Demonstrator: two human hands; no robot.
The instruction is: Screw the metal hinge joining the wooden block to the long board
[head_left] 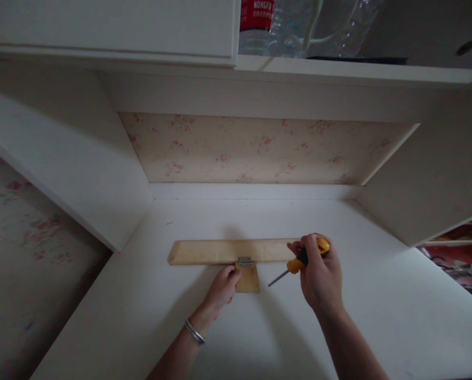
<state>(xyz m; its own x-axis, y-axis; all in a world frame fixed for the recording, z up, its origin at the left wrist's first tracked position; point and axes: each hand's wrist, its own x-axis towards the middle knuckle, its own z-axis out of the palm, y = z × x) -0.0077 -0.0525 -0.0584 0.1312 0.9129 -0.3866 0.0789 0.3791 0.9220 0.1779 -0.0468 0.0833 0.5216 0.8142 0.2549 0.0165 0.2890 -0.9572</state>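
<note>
Two hands at a hinged wooden piece on a white desk

Nearest, the left hand [222, 287], a bangle [195, 332] on its wrist, pinches the small wooden block [248, 281]. The right hand [319, 274] is closed around a yellow-and-black screwdriver [297, 263], tip pointing toward the block. A metal hinge [244, 261] joins block and long wooden strip [232, 251] lying flat on the desk [339, 327]. Beyond, floral wallpaper [252, 150]; above, a water bottle [256, 24] on the shelf.

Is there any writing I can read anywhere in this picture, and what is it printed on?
"NONGFU": white letters on the red label of a clear plastic bottle on the upper shelf.
A smaller line of characters under it: too blurred to read.
No writing shows on the screwdriver or wooden pieces.
</note>
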